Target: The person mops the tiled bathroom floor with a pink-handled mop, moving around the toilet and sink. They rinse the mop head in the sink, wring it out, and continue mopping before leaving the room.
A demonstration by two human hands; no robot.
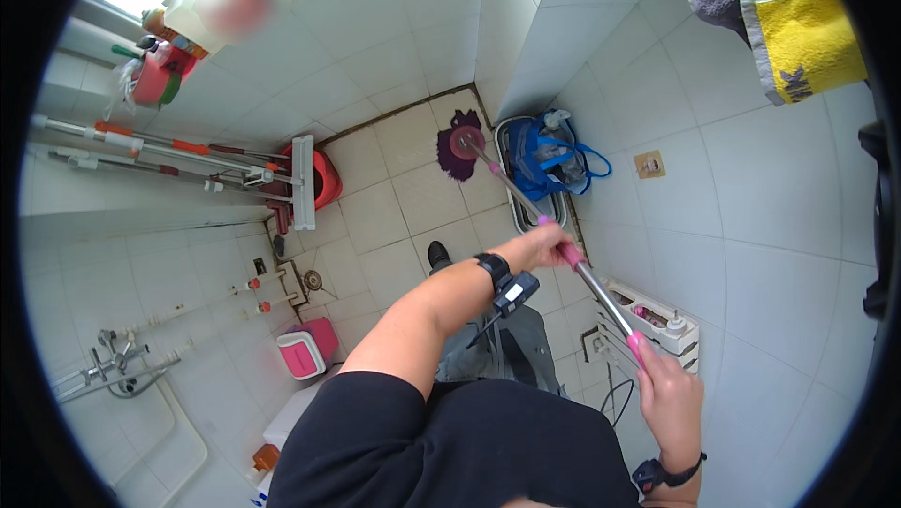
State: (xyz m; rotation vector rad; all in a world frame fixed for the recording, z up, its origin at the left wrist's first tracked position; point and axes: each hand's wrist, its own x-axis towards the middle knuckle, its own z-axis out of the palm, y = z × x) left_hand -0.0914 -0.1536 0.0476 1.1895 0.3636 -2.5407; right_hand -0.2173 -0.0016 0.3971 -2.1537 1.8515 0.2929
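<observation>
My left hand (551,244) grips the middle of a mop's metal handle (522,200), close to a pink sleeve. Higher on the same pole, at its pink end grip, my right hand (665,385) is closed. The handle slants down to a round pink mop plate (467,143). Dark purple mop strands (461,167) spread around that plate and lie on the tiled floor near the far corner. Close beside the mop head stands a blue bag (528,156) over a grey-and-white basin (521,221).
Several cleaning poles lean left beside a flat mop head (303,184) and a red bucket (327,181). A pink-and-white bin (306,353) stands near the left pipes. A white plastic rack (683,339) stands at right. Towels (806,43) hang on the right wall. A floor drain (313,280) is left.
</observation>
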